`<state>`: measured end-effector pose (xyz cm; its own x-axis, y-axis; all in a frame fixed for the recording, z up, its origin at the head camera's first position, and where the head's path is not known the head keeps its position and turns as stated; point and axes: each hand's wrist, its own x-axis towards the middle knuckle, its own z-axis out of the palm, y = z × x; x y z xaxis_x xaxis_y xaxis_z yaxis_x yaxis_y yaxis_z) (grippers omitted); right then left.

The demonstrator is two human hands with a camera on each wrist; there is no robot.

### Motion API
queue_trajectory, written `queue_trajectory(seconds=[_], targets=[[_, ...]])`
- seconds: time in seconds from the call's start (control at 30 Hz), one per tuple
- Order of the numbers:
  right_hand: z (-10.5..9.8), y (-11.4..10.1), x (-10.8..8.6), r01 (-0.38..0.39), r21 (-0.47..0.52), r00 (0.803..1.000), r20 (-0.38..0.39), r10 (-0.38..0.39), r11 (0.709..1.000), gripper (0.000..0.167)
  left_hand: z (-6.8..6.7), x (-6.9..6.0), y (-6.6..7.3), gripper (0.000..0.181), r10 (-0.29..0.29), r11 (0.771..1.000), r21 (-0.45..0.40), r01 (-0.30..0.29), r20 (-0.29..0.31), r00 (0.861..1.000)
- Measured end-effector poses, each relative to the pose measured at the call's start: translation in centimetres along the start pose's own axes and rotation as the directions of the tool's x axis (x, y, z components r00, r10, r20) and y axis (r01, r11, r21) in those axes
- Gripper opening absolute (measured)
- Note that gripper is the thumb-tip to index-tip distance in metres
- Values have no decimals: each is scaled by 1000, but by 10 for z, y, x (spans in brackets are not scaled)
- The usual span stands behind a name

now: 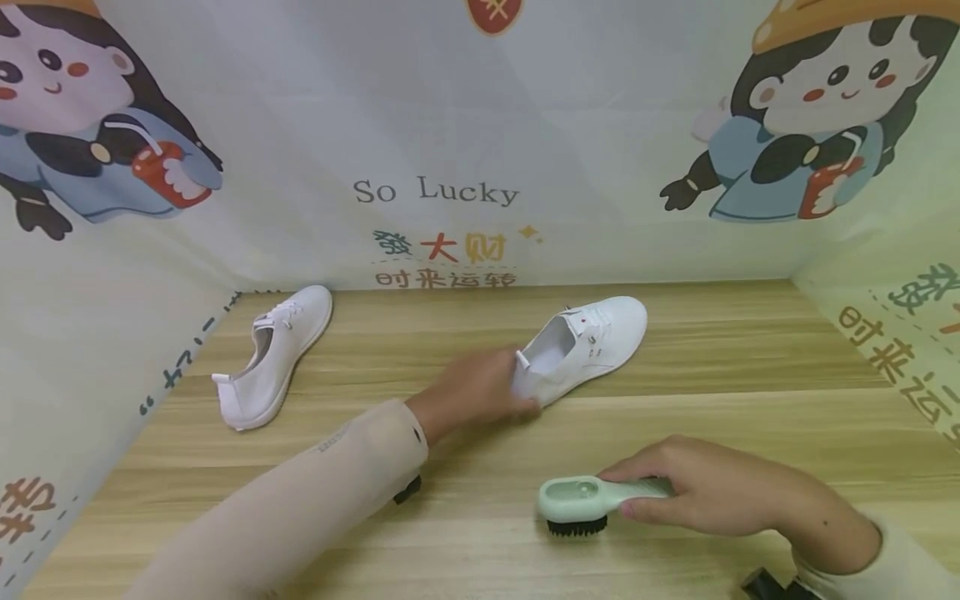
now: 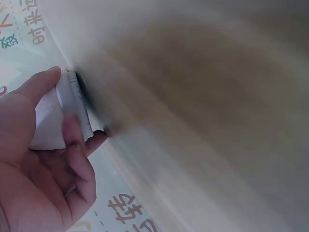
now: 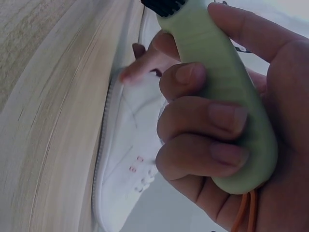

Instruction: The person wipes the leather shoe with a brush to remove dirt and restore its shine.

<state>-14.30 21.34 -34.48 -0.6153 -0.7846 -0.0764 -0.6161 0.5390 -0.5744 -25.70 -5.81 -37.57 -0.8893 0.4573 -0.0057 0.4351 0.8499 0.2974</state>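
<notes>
Head: brush [image 1: 598, 498] in right grip [image 1: 705, 487]

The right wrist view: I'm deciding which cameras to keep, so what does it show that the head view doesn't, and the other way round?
Only the right wrist view shows the orange cord at the end of the light green brush, and three fingertips curled across its handle.

Only the head view shows the other white shoe on the left, the beige left sleeve and readable "So Lucky" lettering.

Both show the right hand gripping the brush, its black bristles, and the nearer white shoe.
</notes>
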Motion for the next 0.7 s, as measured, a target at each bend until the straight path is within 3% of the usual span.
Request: queue_trajectory(seconds=[0.17,0.43,0.7], targets=[[-2,0,0,-10,11,1000,2,10,1000,36,0,19,8,43,-3,1000,26,3,4,1000],[-3,-1,-2,-51,11,999,-1,51,999,41,3,46,22,49,-12,989,150,15,-18,1000],[-4,-1,-2,-40,-30,999,-24,39,999,39,1,46,19,50,-22,995,98,18,36,999]])
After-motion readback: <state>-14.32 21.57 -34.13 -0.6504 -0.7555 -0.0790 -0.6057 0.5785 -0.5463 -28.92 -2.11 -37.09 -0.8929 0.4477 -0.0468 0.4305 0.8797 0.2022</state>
